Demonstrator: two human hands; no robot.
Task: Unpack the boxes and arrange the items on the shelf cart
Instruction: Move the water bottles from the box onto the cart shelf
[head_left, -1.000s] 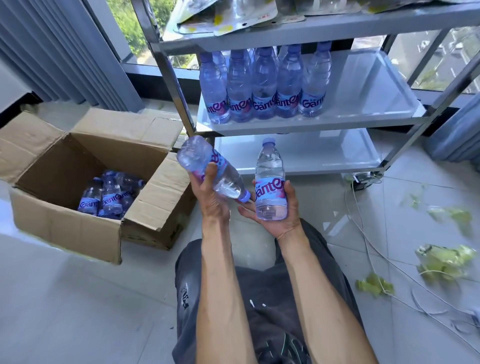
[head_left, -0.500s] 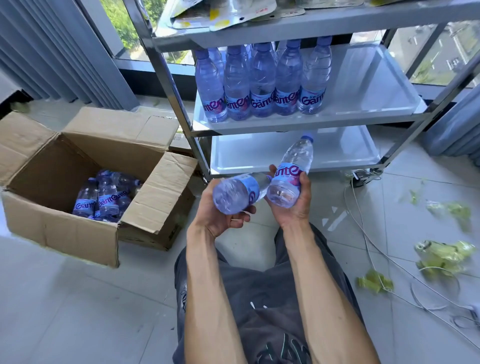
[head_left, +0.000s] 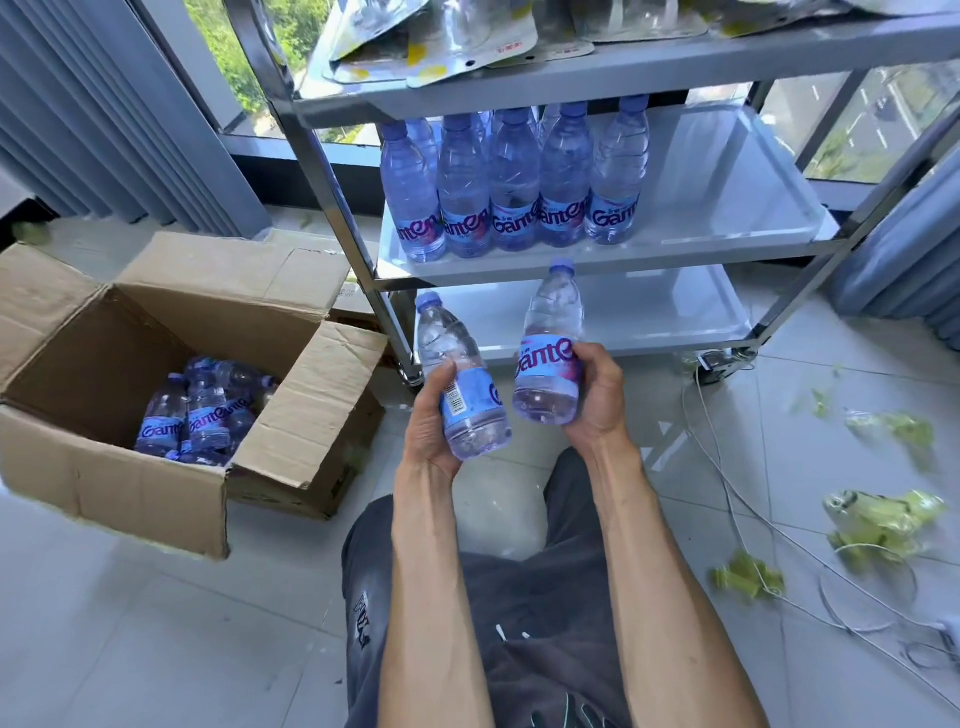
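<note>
At the far left, an open brown cardboard box (head_left: 156, 415) sits on the pale tiled floor (head_left: 130, 623) with its flaps folded outward, and a cluster of clear plastic water bottles with blue-and-pink labels (head_left: 197, 415) lies packed in its bottom. Just right of the box, in front of the person's dark trousers (head_left: 519, 623), the left hand (head_left: 436, 431) grips a clear plastic water bottle with a blue cap (head_left: 460, 384), fingers curled round its lower body; the bottle leans with its cap up and to the left, its barcode facing the camera. Beside it, near but not clearly touching, the right hand (head_left: 597, 400) holds a second clear blue-capped water bottle (head_left: 550, 353) nearly upright, thumb across the label and fingers wrapped behind. Behind both hands stands the silver metal three-tier shelf cart (head_left: 727, 249). On its middle tray a row of the same labelled bottles (head_left: 519, 187) stands upright toward the left end, with more behind them. The top tier carries clear plastic blister packs with yellow card backing (head_left: 441, 47). To the right on the floor lie thin white cables (head_left: 727, 467) and scraps of crumpled green plastic wrap (head_left: 878, 514).
</note>
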